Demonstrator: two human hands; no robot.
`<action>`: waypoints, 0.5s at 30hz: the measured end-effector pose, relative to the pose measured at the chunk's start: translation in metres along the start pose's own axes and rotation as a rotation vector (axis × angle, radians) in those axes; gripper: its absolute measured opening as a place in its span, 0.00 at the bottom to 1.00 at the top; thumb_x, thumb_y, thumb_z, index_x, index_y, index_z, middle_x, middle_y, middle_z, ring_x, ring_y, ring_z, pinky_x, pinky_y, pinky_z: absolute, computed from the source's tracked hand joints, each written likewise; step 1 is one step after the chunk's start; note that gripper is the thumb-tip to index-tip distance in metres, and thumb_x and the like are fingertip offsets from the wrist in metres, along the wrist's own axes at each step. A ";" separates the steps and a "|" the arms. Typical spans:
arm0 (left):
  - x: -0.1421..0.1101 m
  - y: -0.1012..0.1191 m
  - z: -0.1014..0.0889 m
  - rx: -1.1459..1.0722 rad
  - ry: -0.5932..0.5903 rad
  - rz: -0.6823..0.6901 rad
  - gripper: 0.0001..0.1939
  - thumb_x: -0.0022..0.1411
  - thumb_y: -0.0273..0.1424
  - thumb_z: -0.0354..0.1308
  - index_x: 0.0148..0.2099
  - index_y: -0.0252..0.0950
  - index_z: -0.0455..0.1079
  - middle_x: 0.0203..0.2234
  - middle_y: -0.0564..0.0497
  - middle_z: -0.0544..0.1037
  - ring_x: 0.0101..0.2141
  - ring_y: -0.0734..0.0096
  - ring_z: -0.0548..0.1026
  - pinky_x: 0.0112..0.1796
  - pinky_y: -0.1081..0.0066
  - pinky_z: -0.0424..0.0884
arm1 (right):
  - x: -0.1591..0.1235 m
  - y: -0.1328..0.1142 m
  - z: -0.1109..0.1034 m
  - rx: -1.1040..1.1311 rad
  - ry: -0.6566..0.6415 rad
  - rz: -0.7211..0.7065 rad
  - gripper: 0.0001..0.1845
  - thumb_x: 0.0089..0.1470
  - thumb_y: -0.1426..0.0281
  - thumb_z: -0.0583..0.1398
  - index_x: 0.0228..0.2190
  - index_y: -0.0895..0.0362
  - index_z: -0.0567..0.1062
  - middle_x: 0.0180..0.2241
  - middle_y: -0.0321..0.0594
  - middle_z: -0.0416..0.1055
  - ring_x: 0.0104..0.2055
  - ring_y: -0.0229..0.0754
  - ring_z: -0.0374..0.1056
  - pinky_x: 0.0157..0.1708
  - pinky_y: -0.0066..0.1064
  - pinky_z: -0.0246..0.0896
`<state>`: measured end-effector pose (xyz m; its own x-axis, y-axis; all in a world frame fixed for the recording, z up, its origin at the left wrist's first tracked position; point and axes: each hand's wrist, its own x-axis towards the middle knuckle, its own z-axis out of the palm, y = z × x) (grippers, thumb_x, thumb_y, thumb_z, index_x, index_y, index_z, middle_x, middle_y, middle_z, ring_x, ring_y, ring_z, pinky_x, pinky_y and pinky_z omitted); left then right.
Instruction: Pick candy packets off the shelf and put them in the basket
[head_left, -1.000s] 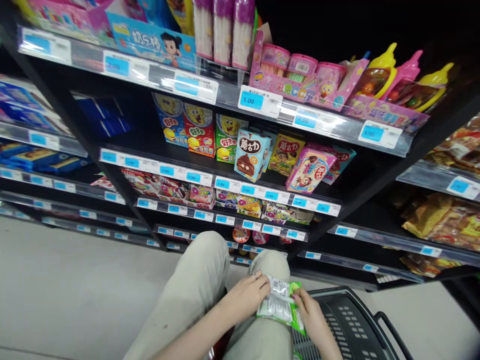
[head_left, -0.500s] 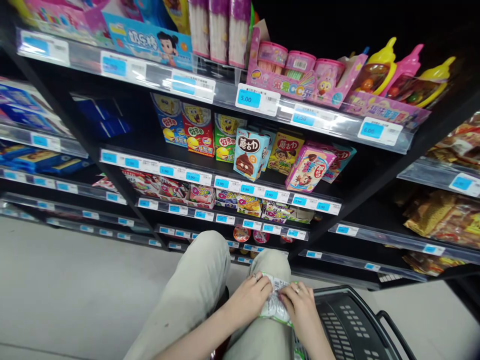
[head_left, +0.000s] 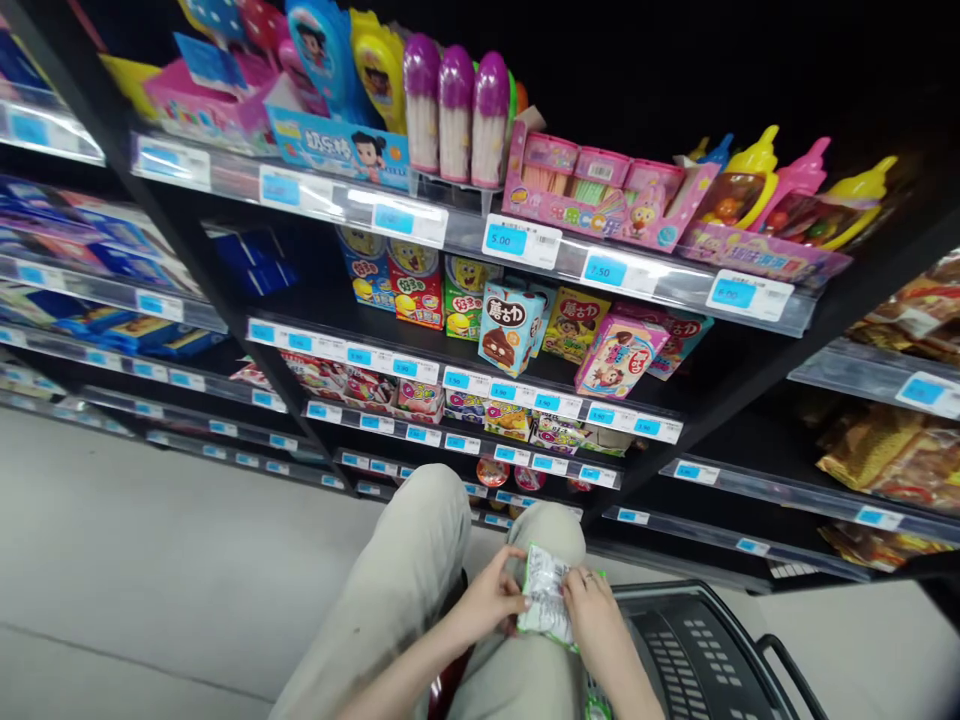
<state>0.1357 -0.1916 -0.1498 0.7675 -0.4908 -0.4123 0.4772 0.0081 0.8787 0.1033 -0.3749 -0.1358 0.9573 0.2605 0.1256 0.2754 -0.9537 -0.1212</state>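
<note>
A small white snack packet (head_left: 546, 592) with green edges and dark print lies on my right thigh, its back face up. My left hand (head_left: 491, 598) holds its left edge, the thumb on the packet's rim and the index finger curled near its upper corner. Over the packet's right part, my right hand (head_left: 590, 603) has its fingers bent and pressed onto the wrapper. A ring shows on a right finger. The right palm hides that end of the packet.
A dark grey shopping basket (head_left: 694, 640) with a handle stands on the floor at my right. Before my knees rises a black shelf rack with price tags, boxed snacks such as a light blue box (head_left: 510, 328), and candy toys above. Bagged snacks (head_left: 892, 450) fill the right shelves.
My left hand has drawn back from on top of the packet to its left edge, uncovering more of it. My right hand stays on the packet. The view has tilted slightly upward.
</note>
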 end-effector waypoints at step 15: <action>-0.040 0.018 -0.018 0.821 -0.047 0.223 0.17 0.57 0.24 0.45 0.50 0.36 0.58 0.27 0.55 0.65 0.26 0.76 0.67 0.29 0.77 0.65 | -0.015 -0.039 -0.006 0.001 0.013 -0.040 0.06 0.51 0.79 0.50 0.29 0.58 0.64 0.31 0.42 0.64 0.36 0.46 0.61 0.38 0.38 0.53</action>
<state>0.1218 -0.1562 -0.1217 0.7794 -0.5886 -0.2144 -0.1587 -0.5166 0.8414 0.0773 -0.3429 -0.1269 0.9443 0.2963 0.1430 0.3134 -0.9425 -0.1165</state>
